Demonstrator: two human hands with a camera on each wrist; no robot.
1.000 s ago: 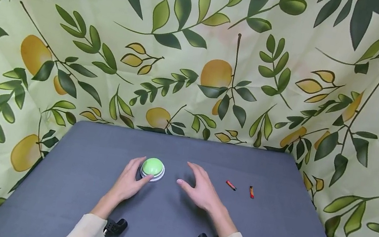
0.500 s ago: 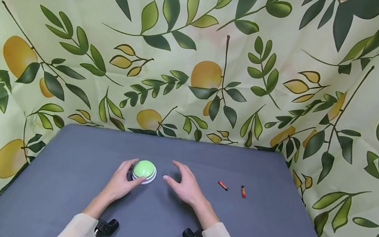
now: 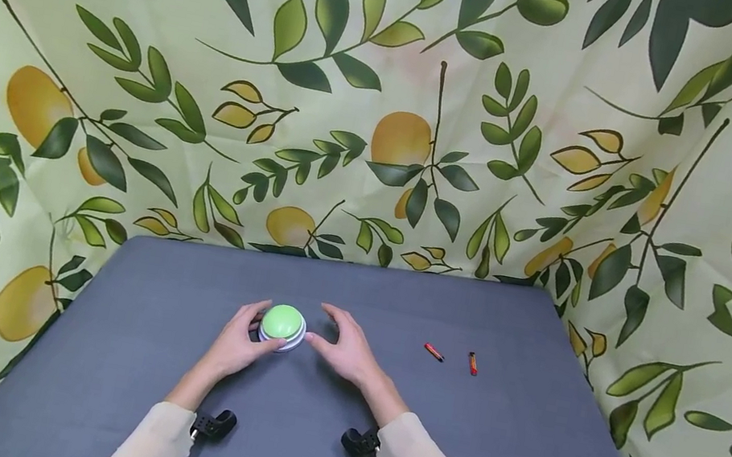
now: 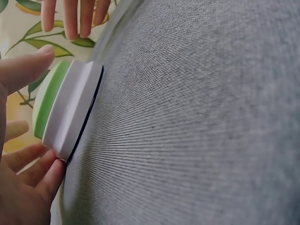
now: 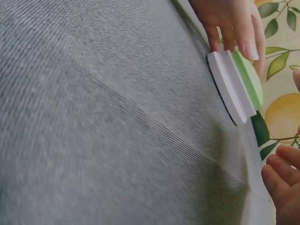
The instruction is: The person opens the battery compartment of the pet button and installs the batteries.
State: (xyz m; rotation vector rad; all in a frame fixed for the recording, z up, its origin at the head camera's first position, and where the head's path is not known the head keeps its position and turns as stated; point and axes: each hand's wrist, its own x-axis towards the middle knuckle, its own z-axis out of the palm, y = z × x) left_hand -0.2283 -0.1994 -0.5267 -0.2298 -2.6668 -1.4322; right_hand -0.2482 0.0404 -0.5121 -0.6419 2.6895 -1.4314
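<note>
A round push button [image 3: 282, 323] with a green dome and a white base sits flat on the table. My left hand [image 3: 237, 341] arches around its left side. Its fingertips [image 4: 56, 161] touch the white base, while the thumb [image 4: 28, 68] stretches over the front of the green dome. To the button's right is my right hand [image 3: 348, 349], its thumb tip right at the base's edge in the head view. The fingers [image 5: 281, 173] of that hand are spread and relaxed, with nothing held. Both wrists wear black camera mounts.
Two small red batteries [image 3: 434, 352] with dark ends lie to the right of my right hand, apart from each other. The table [image 3: 196, 272] has a dark grey-blue cloth. Behind and beside it hangs a fabric backdrop [image 3: 386, 28] printed with leaves and fruit.
My right hand has moved left, from well apart to right at the button's edge. My left hand stays around the button, which has kept its place. The head view has shifted slightly.
</note>
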